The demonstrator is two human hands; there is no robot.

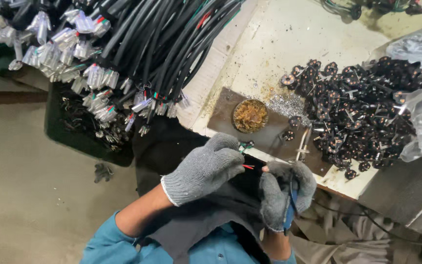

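2 gloved hands work over a stained bench (289, 39): left hand (206, 168) pinches a wire (248, 166), right hand (286, 193) grips an iron (303, 143) beside black parts (367, 107); cables (142, 54) hang above concrete floor (30, 186).

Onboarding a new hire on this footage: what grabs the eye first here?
The thick bundle of black cables with wrapped ends, hanging across the upper left. Then the heap of small black round parts spilling from a clear bag on the bench at right. Below centre, the gloved left hand and right hand pinch thin coloured wires.
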